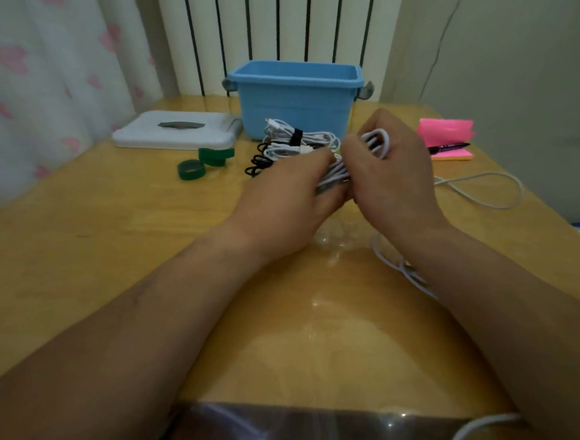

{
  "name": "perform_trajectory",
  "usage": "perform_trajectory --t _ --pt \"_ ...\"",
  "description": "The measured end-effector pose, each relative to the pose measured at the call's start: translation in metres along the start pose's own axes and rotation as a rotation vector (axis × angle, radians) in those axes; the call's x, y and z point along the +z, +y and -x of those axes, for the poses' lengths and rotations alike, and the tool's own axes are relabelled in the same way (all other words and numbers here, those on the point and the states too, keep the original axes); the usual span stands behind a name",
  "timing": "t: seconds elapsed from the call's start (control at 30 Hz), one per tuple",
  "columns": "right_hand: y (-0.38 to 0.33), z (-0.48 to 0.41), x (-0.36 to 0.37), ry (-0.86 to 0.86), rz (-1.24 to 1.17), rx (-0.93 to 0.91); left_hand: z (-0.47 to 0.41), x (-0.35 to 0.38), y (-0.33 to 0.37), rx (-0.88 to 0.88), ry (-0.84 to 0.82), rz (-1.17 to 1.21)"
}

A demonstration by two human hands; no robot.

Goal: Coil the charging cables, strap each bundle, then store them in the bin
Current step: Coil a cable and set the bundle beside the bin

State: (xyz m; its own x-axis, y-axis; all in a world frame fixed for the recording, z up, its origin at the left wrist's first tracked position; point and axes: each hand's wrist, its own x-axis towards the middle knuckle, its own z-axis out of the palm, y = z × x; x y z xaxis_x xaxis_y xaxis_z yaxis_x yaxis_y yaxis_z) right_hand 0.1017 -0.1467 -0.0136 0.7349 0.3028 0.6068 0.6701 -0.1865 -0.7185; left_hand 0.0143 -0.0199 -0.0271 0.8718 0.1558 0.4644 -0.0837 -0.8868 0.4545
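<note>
Left hand (290, 192) and right hand (393, 171) both pinch the white cable coil (377, 142) tight, green straps (192, 169) sit frame-left, nearer the left.

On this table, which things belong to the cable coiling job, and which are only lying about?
For the job: white cable coil held by left hand and right hand, strapped white bundle, black cable, loose white cable, green straps, blue bin.
Lying about: white lid, pink sticky notes, pen.

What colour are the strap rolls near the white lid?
The strap rolls are green; the head view shows them.
</note>
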Motion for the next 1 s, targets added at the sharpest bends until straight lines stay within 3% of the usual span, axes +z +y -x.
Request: perform_trajectory --t 0.17,0.23,0.37,0.63,0.87,1.0 --pt "0.005 -0.001 -0.004 -0.199 -0.135 0.1 0.003 -0.005 -0.005 0.089 -0.095 0.065" --pt "0.005 -0.001 -0.008 -0.268 -0.067 0.071 0.003 -0.007 -0.008 0.1 -0.137 0.074" --pt "0.004 -0.006 -0.005 -0.17 0.235 -0.054 0.001 -0.004 -0.002 0.045 -0.201 -0.073" --pt "-0.041 -0.033 0.007 -0.219 0.432 -0.121 0.0 -0.019 -0.003 -0.005 0.023 -0.079" --pt "-0.063 -0.052 0.038 -0.289 0.423 -0.104 -0.006 -0.036 -0.022 -0.12 0.054 0.169" --pt "-0.07 -0.048 0.053 -0.387 0.48 -0.187 -0.012 -0.035 -0.039 -0.144 -0.019 0.333"
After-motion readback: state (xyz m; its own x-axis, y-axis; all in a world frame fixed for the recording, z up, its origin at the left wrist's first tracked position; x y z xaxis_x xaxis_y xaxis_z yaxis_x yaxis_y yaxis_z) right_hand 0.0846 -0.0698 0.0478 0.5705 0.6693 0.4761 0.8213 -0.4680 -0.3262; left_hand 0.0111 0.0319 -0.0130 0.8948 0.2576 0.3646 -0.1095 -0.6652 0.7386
